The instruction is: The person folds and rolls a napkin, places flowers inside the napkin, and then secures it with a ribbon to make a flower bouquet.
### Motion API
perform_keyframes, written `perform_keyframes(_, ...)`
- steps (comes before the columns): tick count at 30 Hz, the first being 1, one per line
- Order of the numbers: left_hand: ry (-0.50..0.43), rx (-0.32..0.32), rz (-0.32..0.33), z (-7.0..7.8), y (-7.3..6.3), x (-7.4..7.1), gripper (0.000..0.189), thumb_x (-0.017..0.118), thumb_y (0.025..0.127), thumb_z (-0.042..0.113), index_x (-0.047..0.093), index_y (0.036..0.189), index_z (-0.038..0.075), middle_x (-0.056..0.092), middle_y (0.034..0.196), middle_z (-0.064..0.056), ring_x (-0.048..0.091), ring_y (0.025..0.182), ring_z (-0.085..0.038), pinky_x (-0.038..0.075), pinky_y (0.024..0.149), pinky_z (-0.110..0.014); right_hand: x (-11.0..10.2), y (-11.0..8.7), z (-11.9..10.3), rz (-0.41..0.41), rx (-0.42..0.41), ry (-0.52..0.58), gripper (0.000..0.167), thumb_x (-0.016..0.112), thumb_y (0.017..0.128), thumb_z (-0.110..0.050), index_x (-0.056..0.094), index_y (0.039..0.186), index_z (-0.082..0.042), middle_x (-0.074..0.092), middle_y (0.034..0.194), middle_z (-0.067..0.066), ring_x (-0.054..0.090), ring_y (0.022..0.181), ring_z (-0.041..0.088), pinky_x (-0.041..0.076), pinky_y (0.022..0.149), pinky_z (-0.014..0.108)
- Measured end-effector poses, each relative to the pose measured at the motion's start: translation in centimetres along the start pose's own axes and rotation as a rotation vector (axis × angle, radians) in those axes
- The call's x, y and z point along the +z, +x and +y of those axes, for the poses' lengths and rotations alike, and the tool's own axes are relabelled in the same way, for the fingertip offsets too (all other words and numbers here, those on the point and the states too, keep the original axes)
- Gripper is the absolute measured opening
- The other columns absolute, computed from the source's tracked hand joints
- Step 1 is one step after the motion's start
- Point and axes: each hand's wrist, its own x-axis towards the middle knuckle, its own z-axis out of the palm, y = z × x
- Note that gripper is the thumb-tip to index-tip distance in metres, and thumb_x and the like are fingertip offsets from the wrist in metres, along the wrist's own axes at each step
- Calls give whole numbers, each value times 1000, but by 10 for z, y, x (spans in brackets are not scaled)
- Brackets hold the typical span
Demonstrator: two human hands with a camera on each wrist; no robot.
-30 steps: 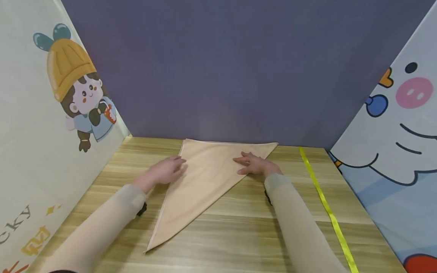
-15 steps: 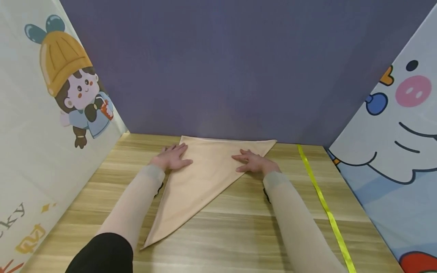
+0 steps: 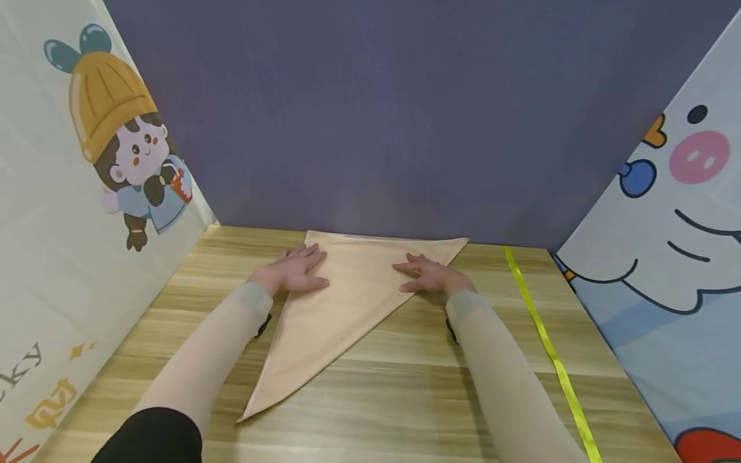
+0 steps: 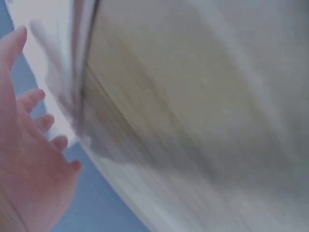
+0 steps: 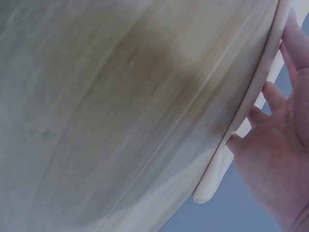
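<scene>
A peach cloth lies in a triangle on the wooden table, one long point toward me and another at the far right. My left hand rests across its left edge near the far left corner, fingers spread and thumb pointing inward. On the slanted right edge, my right hand touches the cloth with its fingers extended. Neither hand grips anything. In the right wrist view the right hand reaches over the cloth's edge. The left wrist view is blurred, with the left hand at its side.
A yellow ribbon runs down the right side of the wooden table. The grey-purple panel rises right behind the cloth's far edge. Printed panels stand left and right.
My left hand has moved up and onto the cloth near its far left corner, its fingers now spread. The right hand stays in place, and the cloth looks almost unmoved.
</scene>
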Motion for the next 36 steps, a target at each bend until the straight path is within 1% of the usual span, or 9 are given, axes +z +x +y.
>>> perform_keyframes(4, 45, 93, -44, 6, -18, 2, 92, 61, 106, 65, 25, 176, 17, 13, 185, -15, 8, 171, -45, 6, 132, -75, 0, 1, 0, -2, 7, -2, 72, 70, 109, -40, 37, 172, -30, 0, 187, 10, -13, 171, 41, 1, 134, 73)
perform_keyframes(7, 61, 102, -84, 2, -32, 6, 91, 59, 107, 64, 24, 176, 17, 13, 185, -15, 8, 171, -44, 7, 133, -75, 0, 1, 0, -4, 16, 0, 72, 70, 108, -40, 38, 172, -31, 1, 187, 8, -13, 171, 40, 2, 134, 72)
perform_keyframes(12, 65, 114, -47, -3, -58, 13, 89, 59, 109, 60, 27, 175, 11, 16, 184, -19, 13, 170, -46, 12, 132, -75, 1, 0, -1, -12, 17, 13, 72, 71, 108, -41, 38, 172, -32, 1, 187, 8, -13, 171, 40, 3, 134, 72)
perform_keyframes(16, 17, 158, -29, -3, -82, 20, 98, 68, 102, 64, 30, 174, 11, 17, 183, -20, 14, 169, -48, 13, 130, -76, 1, 0, -2, -8, 23, 9, 72, 71, 108, -40, 38, 171, -34, 1, 187, 7, -12, 172, 38, 3, 134, 72)
perform_keyframes(20, -12, 183, -69, -1, -99, 28, 107, 74, 95, 70, 29, 175, 15, 14, 184, -18, 12, 170, -48, 12, 131, -76, 1, -1, -2, 3, 31, 0, 71, 71, 108, -40, 39, 171, -35, 2, 187, 6, -11, 172, 38, 3, 135, 71)
perform_keyframes(25, -10, 191, -72, 5, -108, 33, 110, 77, 93, 69, 29, 175, 14, 14, 185, -17, 12, 170, -48, 9, 132, -74, 2, -1, -1, 4, 22, -16, 71, 71, 108, -41, 40, 171, -33, 4, 187, 8, -9, 172, 38, 3, 135, 70)
perform_keyframes(30, -17, 213, -87, 14, -109, 36, 118, 79, 89, 73, 26, 176, 14, 11, 185, -18, 7, 170, -49, 5, 131, -76, 4, -3, -4, 48, -48, -63, 70, 68, 109, -41, 41, 171, -21, 13, 184, 18, 1, 171, 46, 7, 135, 71)
perform_keyframes(33, 2, 213, -110, 18, -110, 38, 124, 79, 86, 76, 22, 176, 14, 7, 185, -18, 3, 170, -48, 5, 132, -75, 8, -11, -15, 86, -92, -76, 71, 64, 111, -42, 38, 172, -15, 17, 183, 22, 7, 170, 48, 11, 134, 70)
perform_keyframes(36, 6, 215, -112, 20, -111, 41, 129, 82, 84, 75, 19, 177, 11, 4, 185, -20, 1, 170, -50, 5, 131, -76, 18, -23, -34, 90, -128, -113, 72, 58, 113, -48, 34, 173, -16, 17, 183, 20, 10, 171, 44, 11, 135, 69)
